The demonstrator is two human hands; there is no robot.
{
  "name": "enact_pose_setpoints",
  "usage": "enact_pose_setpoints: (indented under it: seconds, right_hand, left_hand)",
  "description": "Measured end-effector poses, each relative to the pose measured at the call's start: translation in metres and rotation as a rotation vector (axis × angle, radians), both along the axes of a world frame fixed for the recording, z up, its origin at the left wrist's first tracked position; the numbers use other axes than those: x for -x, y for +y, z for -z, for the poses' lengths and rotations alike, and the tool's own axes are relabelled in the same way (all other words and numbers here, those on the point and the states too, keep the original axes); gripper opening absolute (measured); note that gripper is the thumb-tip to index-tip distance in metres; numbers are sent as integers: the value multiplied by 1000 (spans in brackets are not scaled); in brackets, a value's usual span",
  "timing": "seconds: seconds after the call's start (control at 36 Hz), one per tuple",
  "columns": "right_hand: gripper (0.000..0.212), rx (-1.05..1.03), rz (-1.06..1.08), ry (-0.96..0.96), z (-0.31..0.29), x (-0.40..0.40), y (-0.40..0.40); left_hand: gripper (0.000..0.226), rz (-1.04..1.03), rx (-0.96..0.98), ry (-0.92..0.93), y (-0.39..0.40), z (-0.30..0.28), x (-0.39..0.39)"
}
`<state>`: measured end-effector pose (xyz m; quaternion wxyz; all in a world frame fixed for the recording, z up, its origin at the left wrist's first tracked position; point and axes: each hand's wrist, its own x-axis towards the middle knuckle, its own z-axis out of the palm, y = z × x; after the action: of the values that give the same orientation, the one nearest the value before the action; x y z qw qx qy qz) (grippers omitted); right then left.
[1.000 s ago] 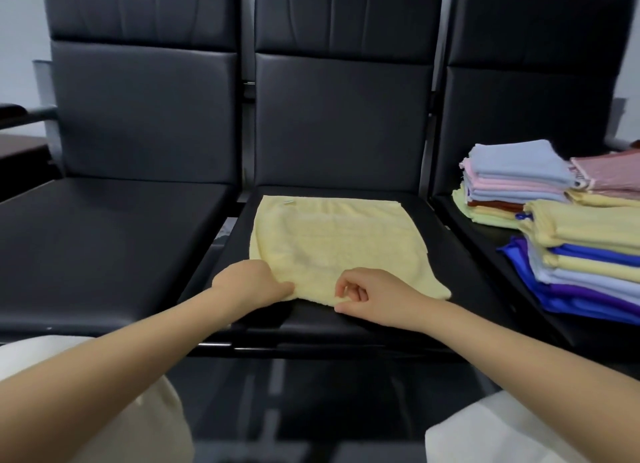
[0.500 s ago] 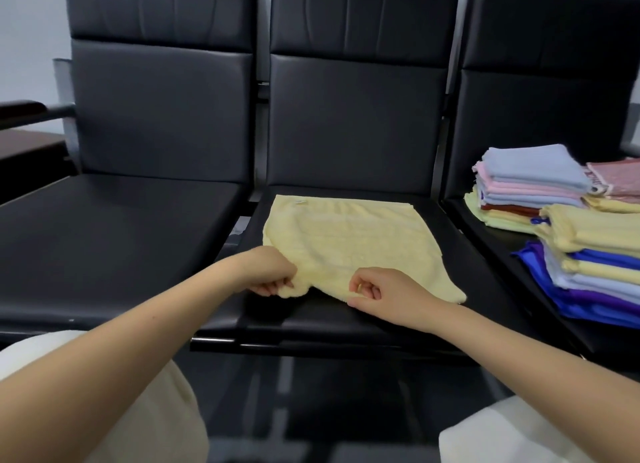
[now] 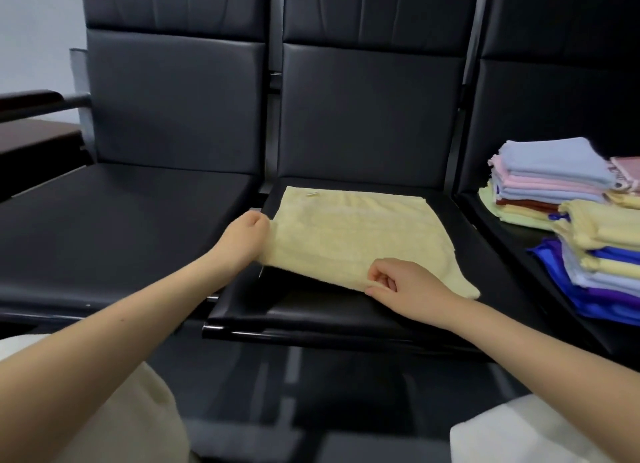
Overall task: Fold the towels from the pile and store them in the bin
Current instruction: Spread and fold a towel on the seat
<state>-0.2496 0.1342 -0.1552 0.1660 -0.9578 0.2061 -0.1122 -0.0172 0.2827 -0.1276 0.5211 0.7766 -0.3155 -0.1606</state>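
We judge that the yellow towel (image 3: 356,240) is light, soft and limp, so it will bend and sag wherever we do not support it, and its terry surface should not slip between the fingers; the best places to take it are the corners and the edges, with two holds kept well apart so that the cloth stays stretched. It lies spread on the middle seat (image 3: 346,315) of a row of black chairs, its far edge near the backrest. Our left hand (image 3: 247,235) grips the left edge with curled fingers and lifts it a little from the seat, and our right hand (image 3: 401,284) pinches the near edge, more to the right. The towel is pale yellow, roughly rectangular, with a small label (image 3: 311,194) near its far left corner, and its near right corner rests flat on the seat. On the right seat (image 3: 502,234) stands the pile of towels (image 3: 585,220) in blue, pink, yellow and purple; we see no bin in this view
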Motion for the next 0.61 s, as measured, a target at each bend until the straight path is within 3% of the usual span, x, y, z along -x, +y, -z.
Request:
enact_pose_setpoints:
  seconds: [0.08,0.17,0.28,0.36,0.44,0.61]
  right_hand:
    - [11,94,-37,29,0,2,0]
    - [11,119,-59,20,-1,7,1]
    - [11,119,-79,-40,-2,9,2]
    - [5,151,-98,10,-2,9,1]
    - [17,191,-86,95,0,10,-3]
    - [33,249,24,196,-4,28,-21]
  left_hand:
    - [11,9,-308,-260,9,12,-8]
    - [31,22,-597,-602,19,21,-9]
    - [45,87,-460,-828,19,25,4]
    - [57,382,-246,-898,14,22,23]
    - [64,587,-267,-1023,4,34,43]
    - [43,489,-255,-1140,-17,42,48]
